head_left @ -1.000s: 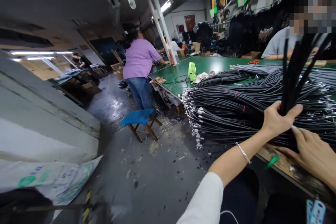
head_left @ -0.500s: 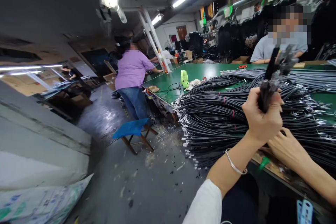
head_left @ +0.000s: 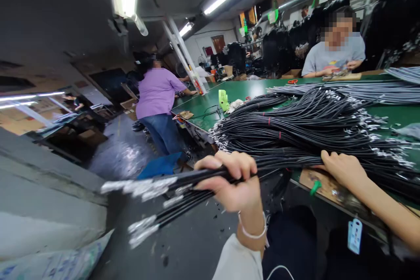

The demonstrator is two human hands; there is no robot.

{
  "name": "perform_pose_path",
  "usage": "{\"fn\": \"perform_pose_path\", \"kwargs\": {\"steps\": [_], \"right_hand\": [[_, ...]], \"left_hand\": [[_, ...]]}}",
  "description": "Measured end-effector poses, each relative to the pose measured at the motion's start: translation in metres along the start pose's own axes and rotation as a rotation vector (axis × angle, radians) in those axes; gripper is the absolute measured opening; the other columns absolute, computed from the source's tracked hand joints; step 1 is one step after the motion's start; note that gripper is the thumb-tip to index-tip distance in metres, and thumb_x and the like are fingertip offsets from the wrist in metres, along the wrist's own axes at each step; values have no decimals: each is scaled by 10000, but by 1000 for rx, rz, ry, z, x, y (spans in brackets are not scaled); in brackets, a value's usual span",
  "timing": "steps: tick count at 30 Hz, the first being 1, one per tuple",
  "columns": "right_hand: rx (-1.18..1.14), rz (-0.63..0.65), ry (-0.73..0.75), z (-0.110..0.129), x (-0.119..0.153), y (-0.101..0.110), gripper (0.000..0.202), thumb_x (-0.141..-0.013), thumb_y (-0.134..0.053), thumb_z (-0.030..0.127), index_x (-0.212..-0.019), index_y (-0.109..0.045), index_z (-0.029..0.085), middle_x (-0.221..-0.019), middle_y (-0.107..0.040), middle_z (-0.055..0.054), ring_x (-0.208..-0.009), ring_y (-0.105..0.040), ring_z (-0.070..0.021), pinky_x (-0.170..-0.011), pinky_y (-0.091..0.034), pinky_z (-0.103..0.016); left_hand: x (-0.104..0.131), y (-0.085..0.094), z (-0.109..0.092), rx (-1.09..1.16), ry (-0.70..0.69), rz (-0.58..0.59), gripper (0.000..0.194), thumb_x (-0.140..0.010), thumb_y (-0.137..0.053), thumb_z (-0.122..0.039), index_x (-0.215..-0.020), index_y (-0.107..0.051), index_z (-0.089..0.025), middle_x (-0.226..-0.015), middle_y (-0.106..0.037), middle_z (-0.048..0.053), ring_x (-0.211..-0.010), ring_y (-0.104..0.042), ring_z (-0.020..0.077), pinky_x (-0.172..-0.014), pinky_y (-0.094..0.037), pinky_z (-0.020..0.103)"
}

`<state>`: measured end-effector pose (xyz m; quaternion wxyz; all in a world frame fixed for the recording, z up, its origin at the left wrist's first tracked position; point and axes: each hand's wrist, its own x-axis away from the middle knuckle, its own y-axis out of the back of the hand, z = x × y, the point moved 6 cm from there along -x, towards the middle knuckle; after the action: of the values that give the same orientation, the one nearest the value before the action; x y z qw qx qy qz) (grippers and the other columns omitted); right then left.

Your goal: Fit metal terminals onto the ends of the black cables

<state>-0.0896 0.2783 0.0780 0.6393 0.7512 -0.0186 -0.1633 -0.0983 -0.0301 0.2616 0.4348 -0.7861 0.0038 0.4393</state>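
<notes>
My left hand [head_left: 234,183], with a bracelet at the wrist, grips a bundle of black cables [head_left: 193,177] near their ends. The bundle's silvery-white tips [head_left: 141,188] stick out to the left, split into an upper and a lower group over the floor. At the table's front edge my right hand [head_left: 344,168] is closed around the same bundle farther along; its fingertips are partly hidden. Behind both hands lies a big pile of black cables [head_left: 295,127] with whitish ends, some tied with red bands.
A green table [head_left: 252,87] carries grey cables [head_left: 367,92], a light-green fan [head_left: 223,100] and orange-handled scissors [head_left: 292,82]. Across it sits a person in a grey shirt [head_left: 334,59]. Someone in a purple shirt [head_left: 159,92] stands by the far left edge, behind a blue stool [head_left: 160,165].
My left hand has come down and left from its raised position, bringing the cable ends out past the table edge. My right hand has shifted slightly left and up. The view has turned a little right.
</notes>
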Motion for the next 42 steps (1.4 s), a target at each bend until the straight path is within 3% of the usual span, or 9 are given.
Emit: {"fn": "perform_pose_path", "kwargs": {"steps": [8, 11, 14, 17, 23, 27, 35, 38, 42], "right_hand": [[31, 116, 93, 13, 4, 7, 499, -867, -537, 599, -987, -629, 124, -912, -734, -195, -882, -711, -320, -700, -459, -343], [9, 110, 85, 13, 6, 7, 527, -831, -578, 617, -987, -634, 118, -924, -733, -198, -901, -704, -335, -710, -453, -349], [-5, 91, 84, 15, 9, 12, 513, -840, -583, 596, -976, -635, 103, -920, -728, -208, -921, -694, -345, -715, -445, -350], [-2, 45, 73, 19, 14, 22, 392, -926, -518, 463, -1023, -617, 97, -963, -712, -216, -935, -686, -329, -716, -431, -341], [34, -89, -16, 19, 22, 43, 261, -969, -422, 282, -1092, -585, 120, -993, -684, -195, -861, -686, -288, -657, -385, -298], [37, -187, -134, 11, 26, 51, 375, -940, -474, 432, -1102, -579, 110, -961, -673, -185, -826, -675, -293, -610, -334, -284], [2, -405, -306, -14, 36, 93, 402, -965, -409, 476, -1050, -575, 120, -971, -667, -145, -830, -645, -248, -569, -229, -302], [-51, -568, -369, -35, 36, 124, 445, -949, -404, 534, -1008, -587, 132, -909, -686, -128, -753, -636, -246, -562, -207, -302], [-136, -747, -519, -72, 39, 156, 533, -911, -396, 623, -977, -605, 138, -780, -696, -136, -687, -621, -279, -572, -219, -297]], "left_hand": [[78, 51, -21, 202, 684, 820, 452, -945, -416, -523, -627, -384, -203, -433, -263, -82, -317, -262, 57, -361, -283, 181], [135, 72, -21, -135, 922, 1086, 506, -936, -377, -572, -603, -402, -191, -475, -362, -43, -401, -350, 70, -415, -301, 189], [184, 74, -32, -489, 842, 1412, 376, -917, -394, -477, -691, -471, -187, -571, -503, 7, -509, -463, 109, -510, -361, 221], [221, 50, -52, -561, 669, 1822, 102, -765, -503, -288, -794, -515, -191, -600, -574, 6, -524, -538, 143, -502, -357, 240], [220, 3, -79, -974, 320, 2396, 200, -809, -547, -284, -982, -532, -184, -779, -703, 78, -590, -662, 258, -475, -386, 283], [212, -22, -83, -1024, 159, 2404, 137, -838, -547, -263, -924, -530, -158, -673, -684, 83, -505, -655, 251, -415, -387, 264], [248, -58, -93, -872, -421, 2061, 129, -891, -510, -232, -786, -496, -158, -410, -512, -21, -252, -419, 136, -282, -189, 219], [244, -74, -91, -850, -466, 1944, 138, -896, -512, -253, -788, -497, -169, -408, -491, -34, -254, -392, 129, -285, -149, 237], [229, -88, -79, -811, -396, 2045, 107, -876, -551, -226, -795, -552, -155, -451, -546, -7, -330, -486, 153, -318, -181, 264]]}}
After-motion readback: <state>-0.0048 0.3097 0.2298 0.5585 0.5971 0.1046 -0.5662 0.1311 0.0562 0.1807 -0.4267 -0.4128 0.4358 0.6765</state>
